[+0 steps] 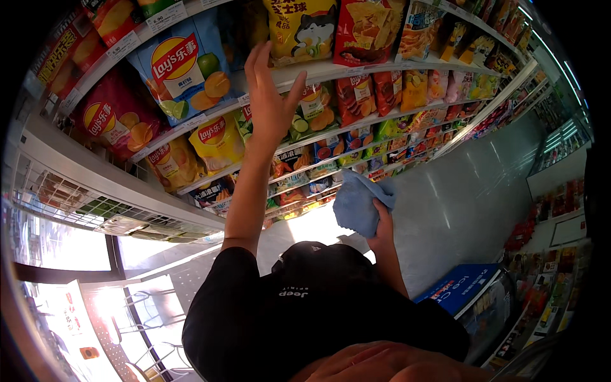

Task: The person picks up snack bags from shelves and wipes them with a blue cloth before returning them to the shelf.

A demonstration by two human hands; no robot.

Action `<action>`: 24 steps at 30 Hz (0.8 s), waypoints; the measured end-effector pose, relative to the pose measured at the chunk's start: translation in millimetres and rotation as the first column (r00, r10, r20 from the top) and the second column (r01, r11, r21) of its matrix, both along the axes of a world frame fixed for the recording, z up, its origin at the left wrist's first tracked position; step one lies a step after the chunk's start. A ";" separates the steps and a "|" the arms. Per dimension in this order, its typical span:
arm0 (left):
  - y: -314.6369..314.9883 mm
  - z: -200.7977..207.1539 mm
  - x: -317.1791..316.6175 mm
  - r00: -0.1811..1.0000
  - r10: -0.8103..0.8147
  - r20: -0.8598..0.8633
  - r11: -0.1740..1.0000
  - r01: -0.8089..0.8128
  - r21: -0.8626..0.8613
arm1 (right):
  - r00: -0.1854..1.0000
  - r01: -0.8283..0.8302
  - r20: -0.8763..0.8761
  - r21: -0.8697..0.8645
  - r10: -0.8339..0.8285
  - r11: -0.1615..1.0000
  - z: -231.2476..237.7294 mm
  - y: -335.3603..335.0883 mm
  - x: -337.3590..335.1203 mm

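My left hand [270,102] is raised to an upper shelf of snack bags, its fingers stretched and the thumb spread apart. Its fingertips come up beside a yellow snack bag [301,32] with a cartoon animal on it; whether they touch the bag or the shelf edge, I cannot tell. Left of the hand stands a light blue chip bag [184,70] with limes pictured. Lower down, away from the shelves, my right hand [382,226] grips a blue cloth [359,204], which hangs loosely folded over the fingers.
Several shelf tiers hold bags, among them a red snack bag [368,32] and a yellow chip bag [217,141]. A wire basket rack [95,204] is at the left. Grey floor [439,197] stretches right, with a blue-topped freezer [464,286] at the lower right.
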State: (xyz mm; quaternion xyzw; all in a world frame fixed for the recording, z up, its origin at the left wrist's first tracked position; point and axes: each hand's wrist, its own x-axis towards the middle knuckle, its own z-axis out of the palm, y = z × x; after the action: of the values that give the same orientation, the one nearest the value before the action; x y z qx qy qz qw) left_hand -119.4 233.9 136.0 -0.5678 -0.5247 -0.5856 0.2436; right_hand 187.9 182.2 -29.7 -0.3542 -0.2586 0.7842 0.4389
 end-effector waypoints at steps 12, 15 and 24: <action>50.5 15.7 -38.1 0.970 0.160 0.184 0.948 -0.099 -0.302 | 0.993 -0.064 -0.093 0.052 0.069 0.997 -20.0 86.9 52.5; 41.7 29.1 -26.0 0.958 0.233 0.169 0.913 -0.155 -0.377 | 0.991 -0.089 -0.104 0.012 0.090 0.996 -28.7 105.7 67.8; 14.0 32.6 -21.8 0.929 0.272 0.250 0.913 -0.167 -0.373 | 0.972 -0.198 -0.123 0.014 0.198 0.980 -45.0 159.0 83.4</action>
State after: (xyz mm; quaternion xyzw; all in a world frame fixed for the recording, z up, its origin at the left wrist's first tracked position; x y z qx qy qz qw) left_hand -141.2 247.8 168.6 -0.4441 -0.7107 -0.5314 0.1239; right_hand 271.3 341.2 -74.7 -0.2770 -0.2654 0.8444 0.3739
